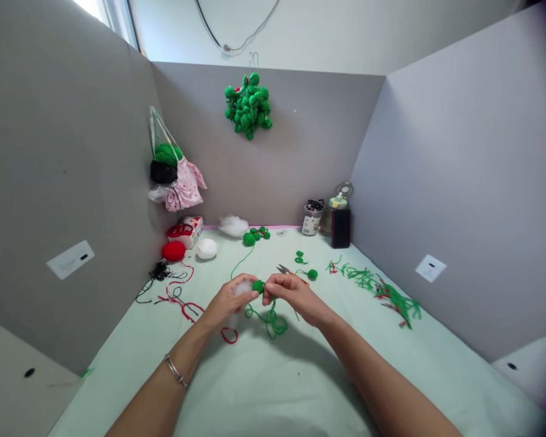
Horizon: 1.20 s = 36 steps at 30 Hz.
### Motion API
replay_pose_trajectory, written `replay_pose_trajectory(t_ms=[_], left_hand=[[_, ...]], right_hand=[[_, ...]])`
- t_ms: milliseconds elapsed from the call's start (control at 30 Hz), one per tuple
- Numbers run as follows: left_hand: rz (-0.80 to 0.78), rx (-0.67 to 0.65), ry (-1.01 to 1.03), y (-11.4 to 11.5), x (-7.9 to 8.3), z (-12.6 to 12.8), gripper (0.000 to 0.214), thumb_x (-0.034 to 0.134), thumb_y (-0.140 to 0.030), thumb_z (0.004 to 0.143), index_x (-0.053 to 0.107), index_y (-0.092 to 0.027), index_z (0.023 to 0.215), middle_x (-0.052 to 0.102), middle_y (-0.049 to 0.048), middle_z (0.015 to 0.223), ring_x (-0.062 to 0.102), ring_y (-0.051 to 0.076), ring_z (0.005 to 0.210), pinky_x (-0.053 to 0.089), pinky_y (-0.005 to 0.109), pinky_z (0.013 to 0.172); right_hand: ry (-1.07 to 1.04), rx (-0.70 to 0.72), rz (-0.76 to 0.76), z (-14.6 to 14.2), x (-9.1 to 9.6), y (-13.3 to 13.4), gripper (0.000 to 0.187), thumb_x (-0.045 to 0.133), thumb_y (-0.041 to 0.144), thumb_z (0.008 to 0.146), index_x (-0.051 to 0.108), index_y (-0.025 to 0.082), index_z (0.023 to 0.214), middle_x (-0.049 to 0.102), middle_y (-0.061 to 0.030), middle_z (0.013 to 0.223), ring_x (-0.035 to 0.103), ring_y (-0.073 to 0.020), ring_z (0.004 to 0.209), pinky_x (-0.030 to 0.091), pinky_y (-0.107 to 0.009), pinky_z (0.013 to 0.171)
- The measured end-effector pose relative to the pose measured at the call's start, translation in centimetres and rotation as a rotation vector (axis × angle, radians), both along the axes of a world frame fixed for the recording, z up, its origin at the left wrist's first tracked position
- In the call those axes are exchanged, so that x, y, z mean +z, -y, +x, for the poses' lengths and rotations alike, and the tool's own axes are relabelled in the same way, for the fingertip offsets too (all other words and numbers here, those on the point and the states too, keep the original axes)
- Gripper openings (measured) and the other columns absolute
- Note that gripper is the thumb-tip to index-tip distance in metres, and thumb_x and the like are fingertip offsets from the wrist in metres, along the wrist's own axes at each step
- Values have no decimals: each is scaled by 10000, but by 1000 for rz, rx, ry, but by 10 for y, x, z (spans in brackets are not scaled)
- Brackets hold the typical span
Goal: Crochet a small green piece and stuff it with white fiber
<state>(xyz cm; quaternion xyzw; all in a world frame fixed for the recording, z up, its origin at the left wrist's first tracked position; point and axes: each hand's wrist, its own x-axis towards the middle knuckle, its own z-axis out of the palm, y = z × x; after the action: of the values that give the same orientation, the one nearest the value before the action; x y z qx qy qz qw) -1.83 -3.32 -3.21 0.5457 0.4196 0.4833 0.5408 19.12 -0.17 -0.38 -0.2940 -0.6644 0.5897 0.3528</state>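
Note:
A small green crochet piece [258, 286] is gripped between the thumb and fingers of my left hand [229, 298]. White stuffing [242, 287] is tucked in the same hand, beside the piece. My right hand [291, 292] pinches with thumb and forefinger right at the piece's edge; what is between those fingertips is hidden. Below both hands, loose loops of green yarn [275, 325] lie on the cloth. One strand runs from my left hand back to a green yarn ball [249, 239]. Scissors [285, 271] with orange handles lie just behind my right hand, partly covered by it.
Red yarn [173, 250], a white ball [206, 249] and black cord [160, 271] lie at left. A stuffing heap [233, 226] sits at the back. Green scraps [391, 292] spread at right, near a pen tin [312, 219] and dark phone-like slab [341, 229]. Grey panels enclose the table.

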Motion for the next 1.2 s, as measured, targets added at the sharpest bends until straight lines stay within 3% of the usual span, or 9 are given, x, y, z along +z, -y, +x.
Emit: replay_pose_trajectory(t_ms=[200, 333, 400, 467, 633, 800, 933, 1067, 1200], left_hand=[[-36, -71, 47, 1, -7, 3, 307, 616, -448, 1032, 661, -158, 942, 655, -2, 833, 527, 93, 564, 442, 224, 493], [-108, -110, 54, -3, -16, 3, 289, 630, -431, 1031, 679, -152, 976, 690, 10, 867, 571, 99, 583, 496, 237, 523], [-142, -96, 55, -5, -21, 2, 272, 635, -419, 1032, 690, -154, 1057, 713, 30, 936, 640, 127, 668, 563, 275, 598], [-173, -65, 58, -7, -26, 1, 278, 643, -409, 1029, 691, -158, 1140, 727, 55, 1026, 693, 163, 781, 609, 327, 688], [-218, 35, 88, -11, -34, 5, 319, 673, -377, 1012, 674, -167, 1252, 716, 93, 1201, 722, 225, 966, 632, 414, 819], [-154, 212, 228, -13, -29, 2, 333, 656, -398, 1020, 667, -176, 1268, 709, 94, 1205, 714, 222, 961, 627, 410, 816], [-98, 329, 379, -17, -23, -7, 358, 657, -382, 1020, 638, -180, 1315, 693, 97, 1231, 708, 223, 965, 626, 404, 805], [-151, 244, 448, -14, -24, 1, 289, 675, -351, 1012, 669, -166, 1235, 708, 85, 1184, 710, 208, 932, 626, 387, 788], [-258, 29, 464, -5, -22, 21, 239, 687, -368, 999, 708, -147, 1090, 739, 68, 1057, 706, 181, 828, 607, 345, 728]], right_hand=[[-135, -180, 0, -1, 0, -5, 369, 695, 550, 868, 588, 218, 746, 747, -83, 1062, 641, -183, 854, 514, -346, 827], [-85, -161, 11, -4, -2, -1, 292, 612, 502, 894, 529, 232, 822, 727, -76, 1083, 526, -115, 570, 444, -308, 578], [-16, -169, 60, -5, -5, 1, 193, 660, 405, 871, 574, 241, 923, 714, -45, 1117, 468, -97, 545, 397, -291, 561], [71, -156, 121, -7, -8, 3, 172, 724, 302, 819, 639, 244, 957, 716, -13, 1013, 492, -119, 604, 387, -286, 603], [231, -136, 202, -11, -24, -1, 108, 759, 218, 781, 666, 228, 727, 624, 19, 708, 487, -159, 689, 327, -290, 666], [282, -133, 97, -10, -39, -15, 363, 736, 443, 848, 576, 216, 614, 460, 55, 531, 351, -120, 539, 240, -282, 561], [261, 37, -38, -13, -40, -11, 489, 683, 600, 879, 596, 201, 609, 448, 62, 481, 327, -93, 460, 235, -266, 492], [203, 263, -102, -23, -38, 3, 466, 826, 585, 776, 681, 167, 630, 575, 31, 534, 458, -94, 516, 333, -247, 538], [91, 223, -158, -26, -40, 1, 514, 852, 634, 730, 646, 177, 618, 570, 42, 545, 433, -84, 519, 302, -236, 522]])
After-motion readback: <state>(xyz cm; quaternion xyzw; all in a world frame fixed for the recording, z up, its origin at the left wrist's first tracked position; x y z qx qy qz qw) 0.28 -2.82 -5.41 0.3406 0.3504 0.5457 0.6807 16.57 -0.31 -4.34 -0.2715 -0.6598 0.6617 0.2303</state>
